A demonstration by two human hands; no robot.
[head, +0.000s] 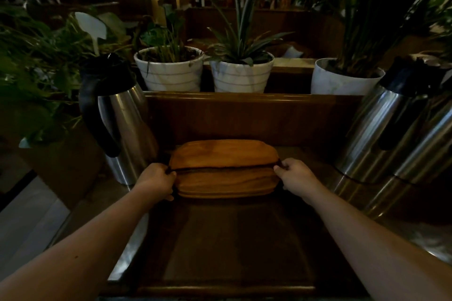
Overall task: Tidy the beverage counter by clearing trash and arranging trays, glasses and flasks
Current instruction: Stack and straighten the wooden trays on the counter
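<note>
While your left hand (156, 179) and right hand (294, 175) clasp the ends of the stacked, rounded wooden trays (223, 168), smooth steel flasks (122, 120) flank them. Dim light blurs the tray edges.

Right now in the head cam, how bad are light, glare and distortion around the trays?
Head view: dim overall, the brown wooden trays the best-lit thing, both hands readable at their ends. Head view: streaky reflections on the steel flask with the black handle and the steel flasks at right. Head view: wide-angle bending tilts the flasks; background soft.
</note>
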